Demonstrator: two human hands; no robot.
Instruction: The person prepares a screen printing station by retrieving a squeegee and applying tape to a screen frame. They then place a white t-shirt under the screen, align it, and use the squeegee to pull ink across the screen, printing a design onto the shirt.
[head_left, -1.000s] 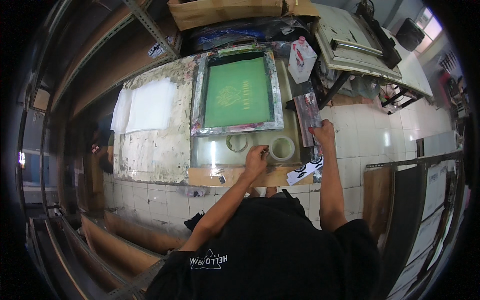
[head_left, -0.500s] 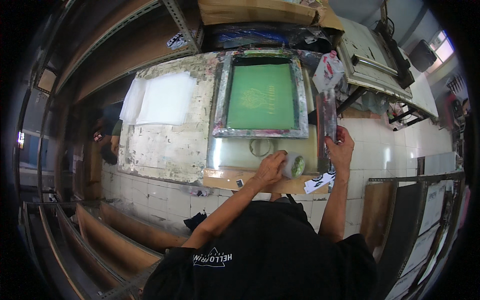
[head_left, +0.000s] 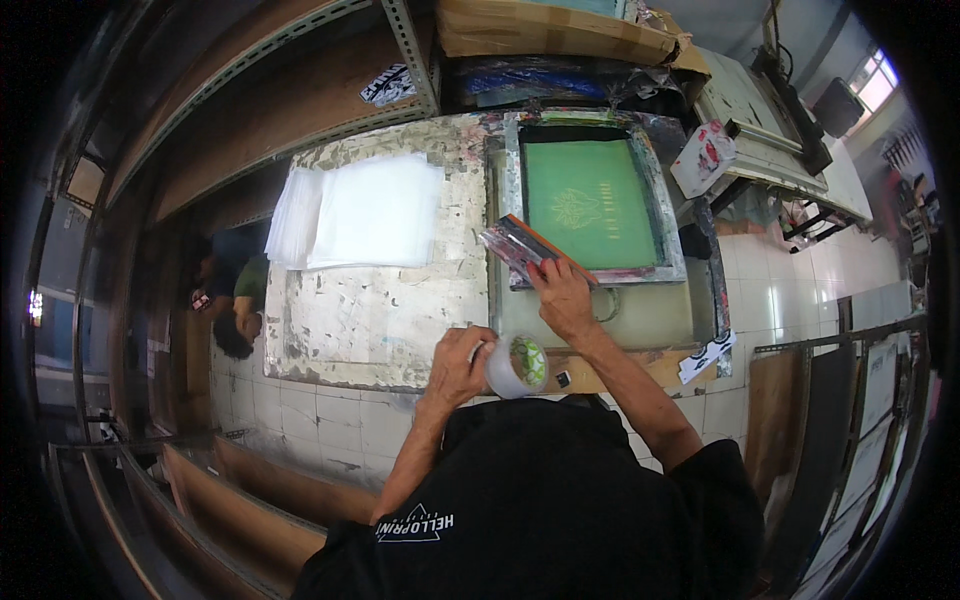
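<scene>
A printing screen with green mesh (head_left: 582,185) and a faint yellowish design lies on the table's right part. My right hand (head_left: 566,300) grips a squeegee (head_left: 520,246), a long ink-stained bar with an orange strip, slanted over the frame's near left corner. Whether the squeegee touches the frame I cannot tell. Close to the table's front edge, my left hand (head_left: 458,368) holds a translucent plastic tub (head_left: 500,372) by its rim. The tub is tilted, and something green and whitish shows inside it.
White sheets (head_left: 375,215) lie stacked on the worn table (head_left: 380,320) at left. A ring-shaped thing (head_left: 606,304) rests below the screen. A stained white jug (head_left: 703,158) stands at far right. Another person (head_left: 240,315) is beyond the table's left side. Shelving (head_left: 250,95) borders the left.
My right hand has carried the squeegee left, from beside the screen to over its near left corner, turning it aslant. My left hand has shifted left with the tub. The view has also shifted.
</scene>
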